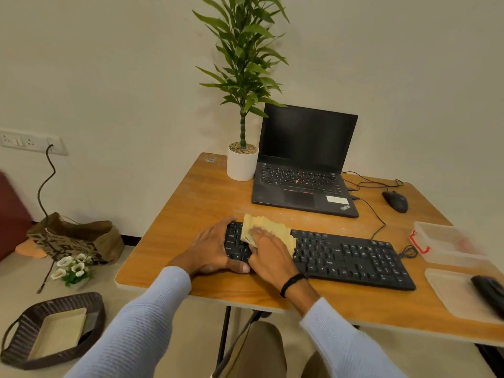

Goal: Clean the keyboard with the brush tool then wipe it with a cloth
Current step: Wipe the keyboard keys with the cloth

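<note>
The black keyboard (349, 257) lies near the front edge of the wooden counter (196, 203), running from about the middle toward the right edge. A tan cloth (272, 227) is spread over its left part, hanging slightly past the keyboard's far edge.

The left hand (212, 246) grips the keyboard's left end, with its fingers curled over the far side and its thumb laid along the near edge. The right hand (268, 252) rests palm down on the cloth with the fingers spread fairly straight, pressing it onto the keys. The fingertips are blurred.

Toward the back edge stands an open laptop (302, 170) with a dark screen. A white plant pot (242, 165) is just beside its left side and a black mouse (395, 201) is to its right.

By the right edge sits a clear plastic box (447, 241). In front of it, near the front right corner, is a clear lid (452, 296) carrying a dark object (488, 291) that is too blurred to make out.
</note>
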